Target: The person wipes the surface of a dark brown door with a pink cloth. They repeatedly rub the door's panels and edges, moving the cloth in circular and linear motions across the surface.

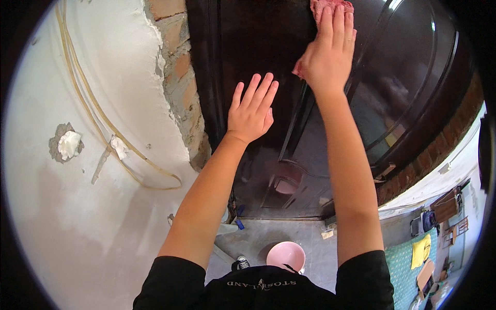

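Observation:
A dark, glossy panelled door [259,42] fills the upper middle of the head view. Against its upper part my right hand [331,54] presses a pinkish-red cloth [319,6], which sticks out past the fingertips and beside the thumb. Lower and to the left, my left hand [252,108] is held flat with fingers apart and nothing in it; whether its palm touches the door cannot be told. A pink basin [286,255] stands on the floor below, near my body, and the door's lower panel shows a pinkish reflection.
Rough exposed brick [182,69] edges the door on the left, beside a white wall [128,69] with a looped cable [91,93]. A door handle [385,172] sits at the right. A bed with green covering [403,259] and a yellow cloth [420,252] lies far right.

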A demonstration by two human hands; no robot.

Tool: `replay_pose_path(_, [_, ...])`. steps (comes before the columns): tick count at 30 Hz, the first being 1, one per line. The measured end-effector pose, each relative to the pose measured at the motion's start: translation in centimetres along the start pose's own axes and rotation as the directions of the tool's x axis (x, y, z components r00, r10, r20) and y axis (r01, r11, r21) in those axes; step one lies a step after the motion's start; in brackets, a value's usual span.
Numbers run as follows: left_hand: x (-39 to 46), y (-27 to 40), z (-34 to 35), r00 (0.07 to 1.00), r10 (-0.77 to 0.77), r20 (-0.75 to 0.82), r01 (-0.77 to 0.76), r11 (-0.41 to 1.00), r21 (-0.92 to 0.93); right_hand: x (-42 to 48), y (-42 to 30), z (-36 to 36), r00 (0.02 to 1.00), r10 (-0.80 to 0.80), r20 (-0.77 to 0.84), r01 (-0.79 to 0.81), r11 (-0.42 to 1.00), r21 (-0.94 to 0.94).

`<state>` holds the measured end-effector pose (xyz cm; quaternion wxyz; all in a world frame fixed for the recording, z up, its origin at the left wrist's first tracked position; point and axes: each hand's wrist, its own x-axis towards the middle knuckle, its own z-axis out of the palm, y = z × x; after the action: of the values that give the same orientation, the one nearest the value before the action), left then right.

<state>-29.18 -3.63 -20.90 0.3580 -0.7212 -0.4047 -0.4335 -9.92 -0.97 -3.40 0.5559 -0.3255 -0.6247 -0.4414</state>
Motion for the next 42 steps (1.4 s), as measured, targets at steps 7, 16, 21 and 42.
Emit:
replay_pose_path(7, [-5.5,3.4,-2.4,0.934,-0.336,-0.120,0.284,0.903,-0.322,-1.2,-13.6,4.9,0.994,0.077,0.076,-0.094,0.958,0.272])
replay_pose_path(16, [-15.2,5.5,-7.4,0.911,-0.345,0.226,0.401,0.868,-0.294,-0.8,-11.2,2.3,0.887,-0.416,0.199,0.340,0.882,0.327])
replay_pose_path(21, [-15.4,6.2,-7.3,0.902,-0.371,0.223,0.427,0.841,-0.332,6.2,-5.6,1.0,0.704,-0.673,0.226,0.626,0.739,0.250])
replay_pose_path(42, [-21.5,7.7,-9.3,0.898,-0.331,0.290,0.413,0.861,-0.296,-39.2,-14.9,-0.2,0.452,-0.677,0.581,0.328,0.732,0.598])
